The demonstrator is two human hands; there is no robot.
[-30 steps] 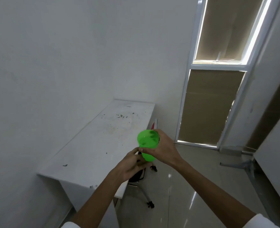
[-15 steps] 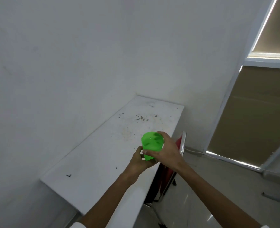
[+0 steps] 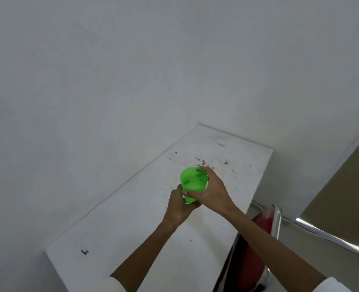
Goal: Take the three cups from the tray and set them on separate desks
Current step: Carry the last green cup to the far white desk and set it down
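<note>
Green cup [image 3: 193,179] above white desk [image 3: 132,224], right hand [image 3: 211,191] wrapped around its side; left hand [image 3: 179,204] cupping base

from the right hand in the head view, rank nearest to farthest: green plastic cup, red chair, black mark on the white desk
1. Green plastic cup: gripped by the right hand.
2. Red chair: lower right, beside the white desk.
3. Black mark: desk's near-left corner.

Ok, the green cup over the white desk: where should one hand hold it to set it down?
Grip the green cup around its upper wall, just below the rim, coming from the right side as the right hand does. It tapers toward the base, where the left hand sits, so a low grip would block setting it on the desk.
</note>
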